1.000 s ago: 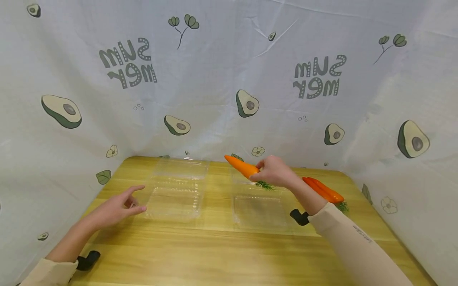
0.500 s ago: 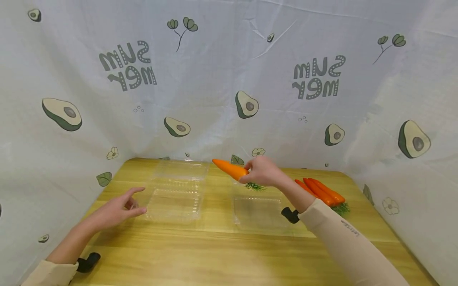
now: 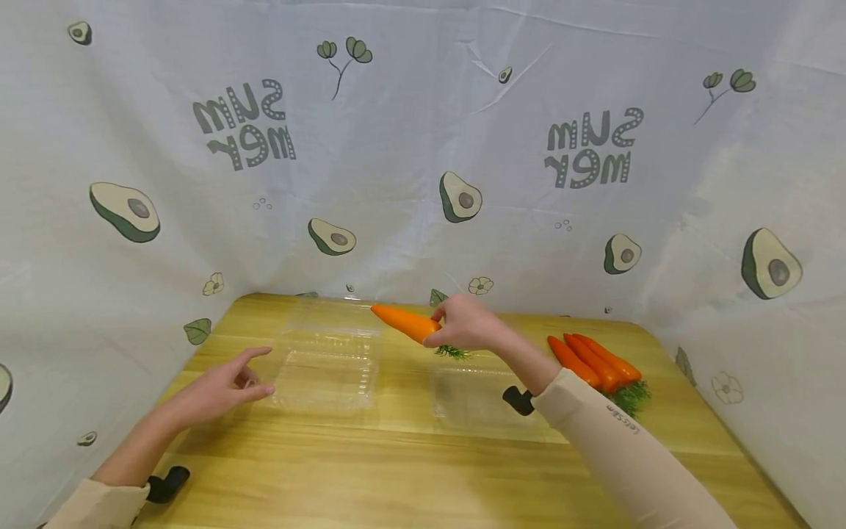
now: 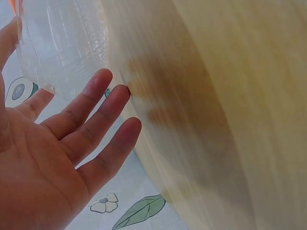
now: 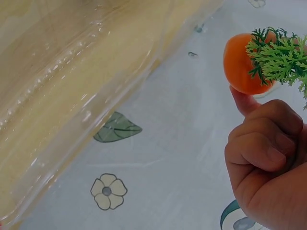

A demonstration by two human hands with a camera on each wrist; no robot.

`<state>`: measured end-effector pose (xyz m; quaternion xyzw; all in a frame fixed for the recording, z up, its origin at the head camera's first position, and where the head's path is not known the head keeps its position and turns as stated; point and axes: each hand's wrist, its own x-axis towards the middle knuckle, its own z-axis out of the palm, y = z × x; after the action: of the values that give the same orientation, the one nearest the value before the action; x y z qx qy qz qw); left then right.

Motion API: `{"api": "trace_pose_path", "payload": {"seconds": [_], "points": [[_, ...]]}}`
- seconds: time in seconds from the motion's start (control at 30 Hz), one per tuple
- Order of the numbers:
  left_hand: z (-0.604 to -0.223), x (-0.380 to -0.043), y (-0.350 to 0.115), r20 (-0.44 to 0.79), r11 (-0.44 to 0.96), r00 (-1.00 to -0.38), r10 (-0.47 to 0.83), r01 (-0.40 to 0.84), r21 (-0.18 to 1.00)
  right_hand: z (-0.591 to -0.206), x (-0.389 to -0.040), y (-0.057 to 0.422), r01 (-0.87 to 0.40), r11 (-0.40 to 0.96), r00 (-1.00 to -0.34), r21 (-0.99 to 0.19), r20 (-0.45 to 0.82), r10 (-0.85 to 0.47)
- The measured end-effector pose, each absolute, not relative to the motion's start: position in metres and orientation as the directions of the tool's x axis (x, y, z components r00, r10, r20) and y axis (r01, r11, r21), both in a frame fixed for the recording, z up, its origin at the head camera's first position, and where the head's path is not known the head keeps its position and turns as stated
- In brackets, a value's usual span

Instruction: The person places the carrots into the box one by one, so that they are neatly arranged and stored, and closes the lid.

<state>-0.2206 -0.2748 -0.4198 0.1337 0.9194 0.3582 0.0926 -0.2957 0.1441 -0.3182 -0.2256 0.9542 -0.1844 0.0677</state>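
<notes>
My right hand [image 3: 468,323] pinches an orange carrot [image 3: 405,322] near its leafy end, above the table between two clear plastic containers. The carrot's tip points left, over the left container [image 3: 324,402]. In the right wrist view its round end and green leaves [image 5: 283,60] show, with the other fingers curled beneath. My left hand [image 3: 221,389] is at the left side of that container, fingers loosely spread and nothing gripped. The left wrist view shows its palm and relaxed fingers [image 4: 108,112] close to the container's clear wall [image 4: 62,48]; whether they touch cannot be told.
Another clear container [image 3: 476,404] with its lid raised stands right of the first, partly behind my right forearm. Several carrots [image 3: 591,361] with green tops lie at the table's right. A printed white cloth [image 3: 410,147] closes off the back and sides of the wooden table [image 3: 370,477].
My right hand has carried the carrot leftward, from above the right container to the left container's back right corner. More of the carrot pile is uncovered. The left hand has stayed in place.
</notes>
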Motion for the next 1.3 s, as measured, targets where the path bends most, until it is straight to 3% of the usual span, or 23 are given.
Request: {"api": "trace_pose_path", "payload": {"seconds": [1.3], "points": [[-0.423, -0.219, -0.274, -0.083, 0.707, -0.948, 0.307, 0.17, 0.686, -0.335, -0.313, 0.061, -0.561, 0.774, -0.79, -0.294, -0.091, -0.606]]}}
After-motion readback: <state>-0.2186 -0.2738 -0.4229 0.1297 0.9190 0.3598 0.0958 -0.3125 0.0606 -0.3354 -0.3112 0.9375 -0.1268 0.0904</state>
